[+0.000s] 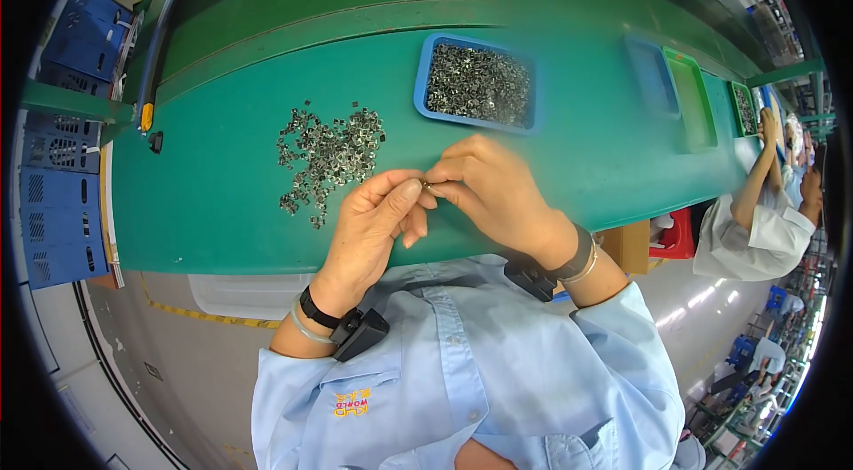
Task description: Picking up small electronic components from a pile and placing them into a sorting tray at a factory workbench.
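Both hands meet above the green tabletop, near its front edge. My left hand (385,208) is closed, thumb and index finger pinching a tiny metal part (426,187), mostly hidden by the fingertips. My right hand (493,190) pinches the same small piece from the other side. Just left of and beyond my left hand lies a loose pile of small dark and silver metal parts (333,150). Beyond my right hand stands a blue tray (420,83) heaped with many similar small parts (477,84).
Farther right on the green table (213,168) are another blue tray (651,75) and a green tray (691,97). Blue crates (62,226) line the left side. A yellow-tipped rod (164,43) lies at the back left. A co-worker (755,212) works at the far right.
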`<move>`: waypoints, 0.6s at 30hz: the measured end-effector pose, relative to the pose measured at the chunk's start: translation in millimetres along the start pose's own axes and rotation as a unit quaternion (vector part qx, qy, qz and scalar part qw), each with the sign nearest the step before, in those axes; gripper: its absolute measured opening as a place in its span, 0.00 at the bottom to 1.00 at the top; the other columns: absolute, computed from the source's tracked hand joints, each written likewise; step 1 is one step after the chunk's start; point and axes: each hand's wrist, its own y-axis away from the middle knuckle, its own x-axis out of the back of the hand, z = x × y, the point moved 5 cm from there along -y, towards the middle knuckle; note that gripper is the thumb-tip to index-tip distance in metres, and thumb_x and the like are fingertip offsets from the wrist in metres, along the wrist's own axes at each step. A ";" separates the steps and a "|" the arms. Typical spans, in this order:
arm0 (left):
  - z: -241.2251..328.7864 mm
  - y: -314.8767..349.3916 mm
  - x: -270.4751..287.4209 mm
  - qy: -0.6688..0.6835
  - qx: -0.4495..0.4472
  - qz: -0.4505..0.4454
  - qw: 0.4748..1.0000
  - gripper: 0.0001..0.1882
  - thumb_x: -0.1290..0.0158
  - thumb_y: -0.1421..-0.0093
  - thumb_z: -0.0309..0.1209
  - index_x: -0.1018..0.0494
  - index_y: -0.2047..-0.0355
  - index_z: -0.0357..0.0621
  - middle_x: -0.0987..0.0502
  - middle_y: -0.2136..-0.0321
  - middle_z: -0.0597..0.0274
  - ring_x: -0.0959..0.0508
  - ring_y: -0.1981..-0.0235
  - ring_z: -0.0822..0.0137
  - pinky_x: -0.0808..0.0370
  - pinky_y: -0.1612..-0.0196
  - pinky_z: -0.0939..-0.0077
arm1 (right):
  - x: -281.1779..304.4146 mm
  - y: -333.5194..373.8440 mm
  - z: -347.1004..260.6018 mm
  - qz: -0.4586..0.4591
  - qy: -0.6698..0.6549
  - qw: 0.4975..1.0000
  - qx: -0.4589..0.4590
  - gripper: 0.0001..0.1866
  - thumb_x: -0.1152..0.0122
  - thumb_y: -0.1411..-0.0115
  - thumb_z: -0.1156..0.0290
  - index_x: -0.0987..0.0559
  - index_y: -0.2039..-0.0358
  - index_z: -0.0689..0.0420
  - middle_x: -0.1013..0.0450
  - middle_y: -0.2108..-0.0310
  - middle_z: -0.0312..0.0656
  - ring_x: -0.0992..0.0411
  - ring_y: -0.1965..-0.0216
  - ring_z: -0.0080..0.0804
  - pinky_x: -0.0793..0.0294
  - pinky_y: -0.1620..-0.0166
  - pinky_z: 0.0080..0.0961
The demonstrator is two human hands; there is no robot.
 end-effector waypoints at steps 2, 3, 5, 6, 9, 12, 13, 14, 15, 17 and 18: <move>2.0 0.4 -1.4 0.003 -0.006 0.011 1.000 0.10 0.50 0.37 0.31 0.29 0.59 0.37 0.24 0.71 0.62 0.28 0.78 0.77 0.33 0.78 0.84 | 1.9 -1.9 -1.1 -0.005 0.008 1.000 0.004 0.09 0.36 0.52 0.74 0.24 0.68 0.56 0.30 0.69 0.38 0.29 0.67 0.36 0.28 0.65 0.29; 1.5 -0.1 -1.5 0.003 -0.006 0.011 1.000 0.10 0.50 0.37 0.31 0.29 0.59 0.37 0.24 0.71 0.62 0.28 0.78 0.77 0.33 0.78 0.84 | 2.6 -3.4 -2.6 -0.011 0.017 1.000 0.008 0.10 0.35 0.53 0.76 0.23 0.68 0.56 0.29 0.68 0.39 0.29 0.67 0.37 0.28 0.65 0.29; 0.5 -2.2 -0.8 -0.003 -0.019 0.006 1.000 0.09 0.50 0.38 0.31 0.29 0.61 0.38 0.24 0.71 0.62 0.28 0.78 0.77 0.33 0.78 0.84 | 2.2 -4.3 -3.7 -0.017 0.025 0.999 0.012 0.10 0.35 0.54 0.77 0.23 0.69 0.56 0.29 0.68 0.39 0.29 0.66 0.37 0.27 0.65 0.28; 0.9 -2.8 -0.7 -0.005 -0.026 0.003 1.000 0.09 0.49 0.38 0.31 0.29 0.62 0.38 0.24 0.72 0.63 0.28 0.78 0.77 0.33 0.78 0.84 | 1.3 -4.2 -3.3 -0.018 0.018 1.000 0.009 0.10 0.35 0.53 0.76 0.24 0.68 0.56 0.30 0.68 0.39 0.29 0.67 0.37 0.28 0.65 0.28; 1.1 -2.9 0.3 0.009 -0.012 0.006 1.000 0.08 0.49 0.38 0.31 0.29 0.63 0.39 0.24 0.72 0.63 0.28 0.78 0.77 0.33 0.78 0.84 | -1.1 -3.0 -2.0 -0.020 0.003 1.000 0.002 0.09 0.37 0.51 0.75 0.24 0.68 0.56 0.31 0.69 0.38 0.30 0.68 0.36 0.29 0.65 0.28; -0.3 -3.5 1.9 0.021 -0.006 0.006 1.000 0.08 0.48 0.39 0.30 0.29 0.64 0.39 0.24 0.73 0.63 0.29 0.78 0.77 0.33 0.78 0.85 | -2.5 -0.3 4.0 -0.022 -0.115 0.992 -0.055 0.08 0.36 0.50 0.77 0.25 0.68 0.58 0.30 0.68 0.39 0.29 0.67 0.33 0.28 0.64 0.25; -0.7 -3.6 1.7 0.025 -0.008 0.004 1.000 0.07 0.48 0.39 0.30 0.29 0.64 0.39 0.24 0.73 0.63 0.29 0.78 0.77 0.33 0.78 0.84 | -3.1 0.5 3.9 -0.022 -0.114 0.992 -0.055 0.08 0.36 0.50 0.77 0.25 0.68 0.58 0.30 0.68 0.39 0.29 0.67 0.33 0.28 0.64 0.25; -1.0 -3.6 1.6 0.029 -0.010 0.001 1.000 0.07 0.48 0.39 0.30 0.29 0.64 0.39 0.24 0.73 0.63 0.29 0.78 0.77 0.33 0.78 0.84 | -5.1 1.9 6.6 -0.021 -0.165 0.983 -0.082 0.07 0.37 0.48 0.77 0.25 0.68 0.59 0.31 0.68 0.39 0.29 0.66 0.31 0.28 0.64 0.25; -1.5 -3.6 1.5 0.029 -0.011 0.001 1.000 0.07 0.48 0.39 0.30 0.29 0.64 0.39 0.24 0.73 0.63 0.29 0.78 0.77 0.33 0.78 0.84 | -7.7 3.7 9.4 -0.019 -0.216 0.970 -0.109 0.07 0.38 0.47 0.77 0.26 0.67 0.59 0.31 0.68 0.39 0.30 0.66 0.30 0.28 0.63 0.24; -1.0 -3.3 0.6 0.034 -0.022 -0.006 0.999 0.07 0.48 0.39 0.30 0.29 0.65 0.39 0.25 0.74 0.62 0.28 0.78 0.76 0.33 0.78 0.84 | -14.5 7.7 12.5 -0.017 -0.266 0.954 -0.135 0.06 0.40 0.45 0.77 0.26 0.67 0.60 0.32 0.67 0.38 0.30 0.66 0.29 0.28 0.62 0.24; -1.0 -3.2 0.3 0.037 -0.028 -0.010 0.999 0.07 0.48 0.39 0.30 0.29 0.65 0.39 0.25 0.74 0.62 0.28 0.78 0.76 0.33 0.78 0.84 | -21.0 11.7 15.8 -0.006 -0.337 0.927 -0.162 0.05 0.41 0.44 0.77 0.27 0.66 0.60 0.32 0.67 0.38 0.30 0.65 0.28 0.28 0.62 0.24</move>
